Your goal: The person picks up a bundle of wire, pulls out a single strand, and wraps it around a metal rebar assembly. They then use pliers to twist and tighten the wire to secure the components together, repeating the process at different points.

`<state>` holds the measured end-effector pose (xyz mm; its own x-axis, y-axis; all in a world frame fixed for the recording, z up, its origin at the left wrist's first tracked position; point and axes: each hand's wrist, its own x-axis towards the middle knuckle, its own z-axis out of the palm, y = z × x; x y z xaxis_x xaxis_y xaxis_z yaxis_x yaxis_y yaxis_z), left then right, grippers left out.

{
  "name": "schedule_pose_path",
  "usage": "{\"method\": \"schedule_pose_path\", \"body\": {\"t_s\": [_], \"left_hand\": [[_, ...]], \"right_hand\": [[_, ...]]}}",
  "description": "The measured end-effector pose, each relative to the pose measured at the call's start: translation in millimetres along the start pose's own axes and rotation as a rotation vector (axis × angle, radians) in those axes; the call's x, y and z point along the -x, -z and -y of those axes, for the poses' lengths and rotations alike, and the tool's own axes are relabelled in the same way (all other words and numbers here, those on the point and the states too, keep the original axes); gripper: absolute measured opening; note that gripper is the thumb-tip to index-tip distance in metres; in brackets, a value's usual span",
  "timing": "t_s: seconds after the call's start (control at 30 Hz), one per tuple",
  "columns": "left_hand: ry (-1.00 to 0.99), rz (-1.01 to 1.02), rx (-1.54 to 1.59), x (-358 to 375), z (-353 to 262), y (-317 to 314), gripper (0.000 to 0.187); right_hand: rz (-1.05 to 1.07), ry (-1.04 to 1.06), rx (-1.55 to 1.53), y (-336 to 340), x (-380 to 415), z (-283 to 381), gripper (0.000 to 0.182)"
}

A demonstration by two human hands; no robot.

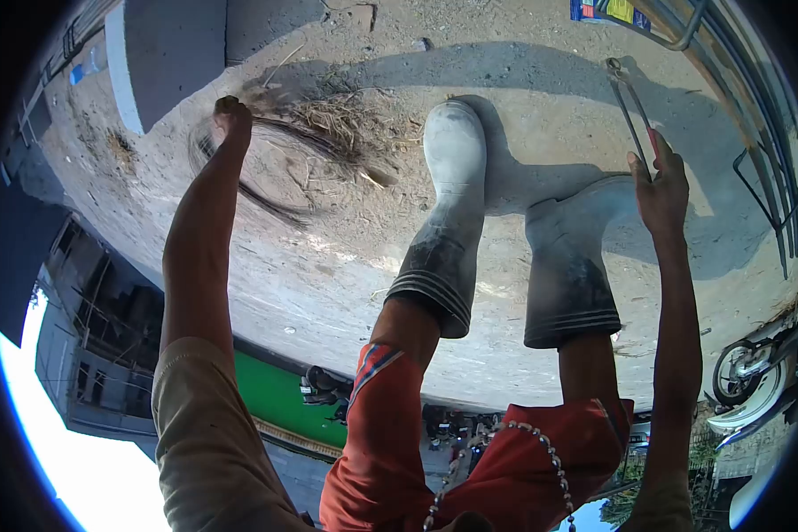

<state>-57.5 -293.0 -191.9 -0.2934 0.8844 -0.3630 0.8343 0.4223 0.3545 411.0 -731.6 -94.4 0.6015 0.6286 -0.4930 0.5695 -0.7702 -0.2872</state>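
Observation:
My left hand [230, 117] is closed around a bundle of thin dark wire [270, 211], whose strands fan out over the ground and look smeared by motion. Dry straw [341, 124] lies just right of the wire. In my right hand [661, 191] is a pair of pincers [628, 102] with a red grip, its round jaw end pointing away from me. The fingers wrap its handles, which stand slightly apart. Between my hands are my rubber boots [453, 146], pale with dust at the feet and dark at the cuffs.
A grey block [173, 58] with a pale edge stands at upper left. Bent steel bars [758, 133] run down the right side, near a blue and yellow packet [625, 12]. A motorcycle [758, 381] is parked at lower right. Sandy ground [328, 284] spreads around my feet.

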Motion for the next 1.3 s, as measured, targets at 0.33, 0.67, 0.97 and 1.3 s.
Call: {"method": "schedule_pose_path", "body": {"t_s": [0.33, 0.67, 0.97, 1.3], "left_hand": [[-0.067, 0.417, 0.730, 220.2, -161.9, 21.4, 0.019], [0.066, 0.466, 1.191, 292.3, -209.1, -70.3, 0.022], [-0.116, 0.294, 1.033, 234.7, -180.3, -101.9, 0.024], [0.076, 0.747, 0.882, 227.6, -138.0, -140.1, 0.051]], "right_hand": [[-0.279, 0.370, -0.238, -17.0, -17.1, 19.6, 0.066], [0.328, 0.355, -1.119, -17.0, 12.2, 100.3, 0.032], [0.709, 0.647, -0.631, -116.4, 54.5, -6.0, 0.023], [-0.230, 0.800, -0.220, 43.7, 3.8, 24.7, 0.031]]}}
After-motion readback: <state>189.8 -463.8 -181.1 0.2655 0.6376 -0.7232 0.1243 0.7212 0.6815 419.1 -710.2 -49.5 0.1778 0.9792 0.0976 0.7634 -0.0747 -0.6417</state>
